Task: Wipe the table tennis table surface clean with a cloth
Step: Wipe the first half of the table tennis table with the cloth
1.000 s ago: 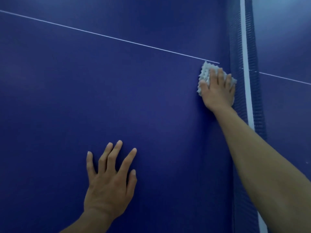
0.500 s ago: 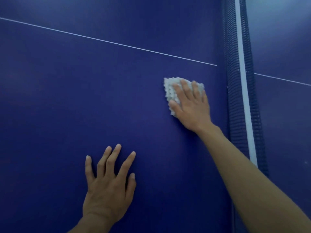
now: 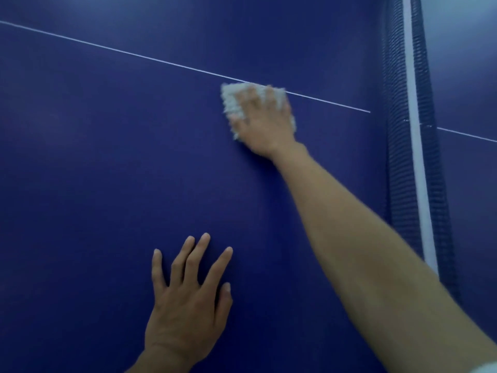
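A dark blue table tennis table (image 3: pixel 107 157) fills the view. My right hand (image 3: pixel 265 122) presses a white textured cloth (image 3: pixel 231 102) flat against the surface, right at the thin white centre line (image 3: pixel 134 55). Its fingers lie spread over the cloth and are blurred by motion. My left hand (image 3: pixel 188 302) rests flat on the table nearer to me, fingers spread, holding nothing.
The net (image 3: pixel 395 157) with its white top band (image 3: pixel 415 130) runs along the right side, just beyond my right forearm. The table's other half (image 3: pixel 470 76) lies past it.
My right hand slid the cloth left, away from the net, and now up onto the white centre line. My left hand stayed planted in place.
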